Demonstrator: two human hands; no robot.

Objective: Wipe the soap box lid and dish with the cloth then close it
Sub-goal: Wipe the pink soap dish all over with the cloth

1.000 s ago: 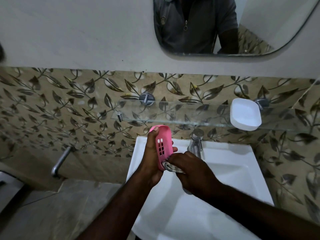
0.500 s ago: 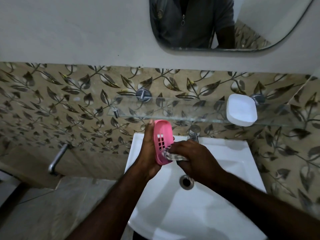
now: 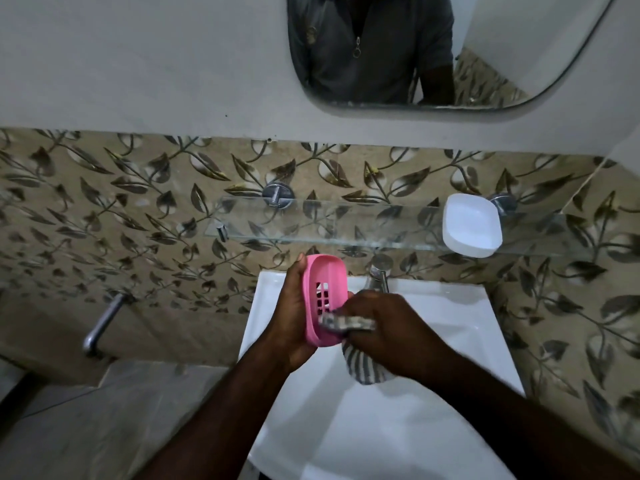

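Pink soap dish (image 3: 323, 289) stands on end over the basin, hollow side turned toward my right hand (image 3: 384, 327); drain slots show. My left hand (image 3: 294, 313) holds it from behind, thumb along the far rim, one fingertip showing past the opposite edge. Right hand is bunched round the striped cloth (image 3: 346, 322), pressing it into the dish's lower inside; a tail of cloth hangs beneath that hand.

Tap (image 3: 379, 275) sits just beyond the right knuckles, close. Dish's top rim shows just under the front edge of the glass shelf (image 3: 329, 223); the gap in depth I cannot tell. White lid (image 3: 471, 225) rests on that shelf, beyond and right of the right hand, well apart, at the shelf's front edge. White basin (image 3: 450, 323) lies open below both hands.
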